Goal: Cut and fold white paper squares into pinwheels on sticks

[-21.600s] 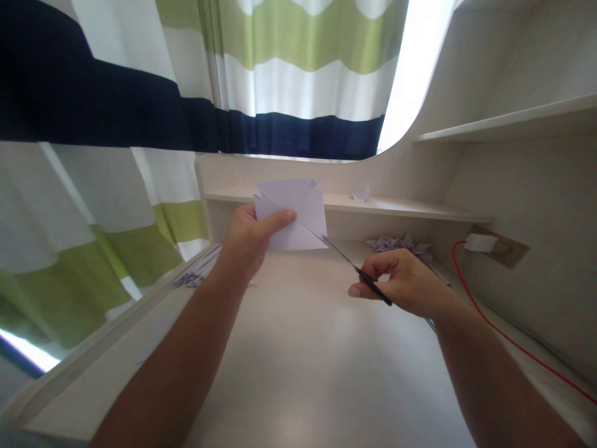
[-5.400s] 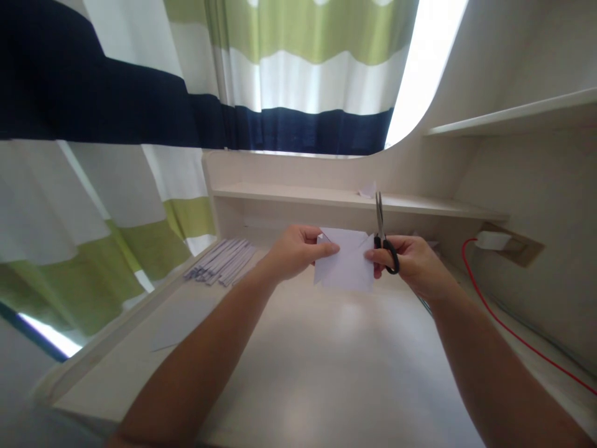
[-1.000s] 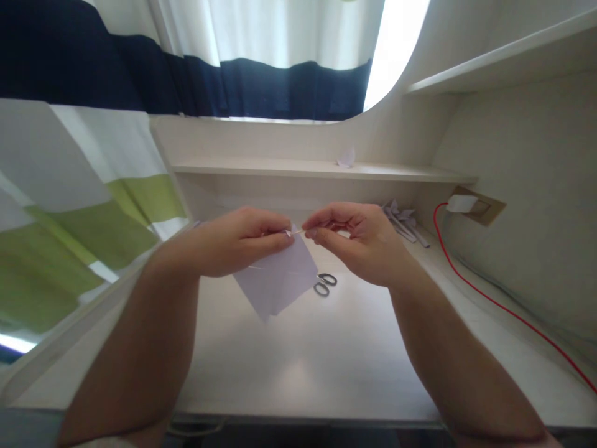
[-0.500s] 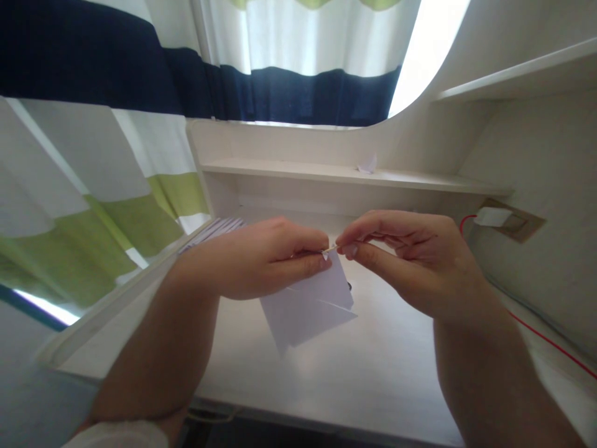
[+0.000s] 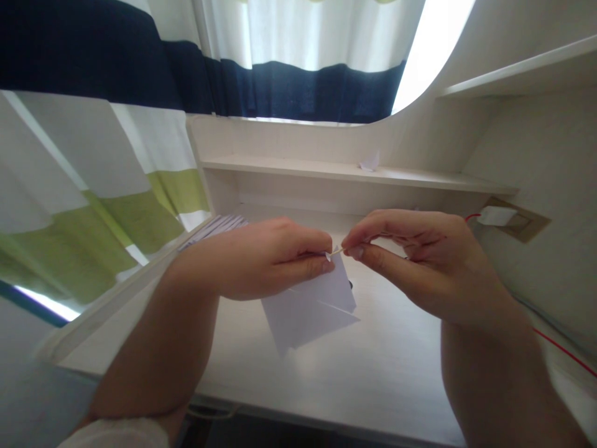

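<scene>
My left hand [image 5: 280,258] is closed, its thumb and forefinger pinching a folded sheet of white paper [image 5: 312,314] at the upper edge. The paper has pointed flaps and hangs below the fingers, over the desk. Just to the right, my right hand [image 5: 401,255] pinches the end of a thin pale-yellow strand [image 5: 337,251] between thumb and fingertips. The strand spans the short gap to a small turned-up white corner at my left fingertips. Its far end is hidden there.
Under my hands lies the white desk [image 5: 336,379]. A stack of papers [image 5: 217,229] sits behind my left wrist. On the back shelf [image 5: 280,166] stands a small folded paper [image 5: 370,163]. A white plug [image 5: 497,216] with a red cord [image 5: 564,350] is at the right wall.
My right hand has moved slightly right, away from the left, and more of the pale-yellow strand shows between them. The left hand and paper have barely moved.
</scene>
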Motion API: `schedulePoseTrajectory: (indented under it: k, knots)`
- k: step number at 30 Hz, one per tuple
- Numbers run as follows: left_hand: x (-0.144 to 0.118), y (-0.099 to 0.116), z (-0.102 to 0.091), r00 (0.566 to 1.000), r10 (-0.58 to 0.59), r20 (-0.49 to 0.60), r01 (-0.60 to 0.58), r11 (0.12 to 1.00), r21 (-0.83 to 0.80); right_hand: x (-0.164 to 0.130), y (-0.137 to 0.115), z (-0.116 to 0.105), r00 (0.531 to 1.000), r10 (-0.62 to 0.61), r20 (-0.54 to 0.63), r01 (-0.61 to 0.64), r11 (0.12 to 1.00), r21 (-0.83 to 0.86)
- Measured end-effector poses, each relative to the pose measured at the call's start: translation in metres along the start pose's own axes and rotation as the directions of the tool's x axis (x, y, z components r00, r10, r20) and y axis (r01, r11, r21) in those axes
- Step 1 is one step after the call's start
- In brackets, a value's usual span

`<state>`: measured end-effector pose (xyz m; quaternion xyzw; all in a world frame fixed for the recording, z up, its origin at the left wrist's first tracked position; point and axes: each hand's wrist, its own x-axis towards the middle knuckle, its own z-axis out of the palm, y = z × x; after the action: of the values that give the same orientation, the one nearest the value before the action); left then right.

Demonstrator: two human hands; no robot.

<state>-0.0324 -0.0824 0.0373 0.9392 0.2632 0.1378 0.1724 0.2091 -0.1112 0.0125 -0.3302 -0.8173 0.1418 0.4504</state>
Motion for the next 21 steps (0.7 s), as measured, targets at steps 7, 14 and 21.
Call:
schedulePoseTrajectory:
  k: [7, 14, 21]
  knots:
    - [0.0026, -0.0020, 0.0020, 0.998, -0.058, 0.022, 0.057, 0.998, 0.040, 0.0013, -0.0004, 0.0025, 0.996, -0.081, 0.044, 0.085, 0.990, -0.113]
    - [0.0072, -0.0077, 0.0040, 0.997, -0.056, 0.054, 0.050, 0.994, 0.101, 0.0040, 0.0011, 0.0022, 0.990, -0.106, 0.090, 0.121, 0.977, -0.174]
    - [0.0096, -0.0093, 0.0053, 0.996, -0.070, 0.063, 0.064, 0.993, 0.103, 0.0035, 0.0024, 0.0020, 0.989, -0.100, 0.105, 0.117, 0.978, -0.172]
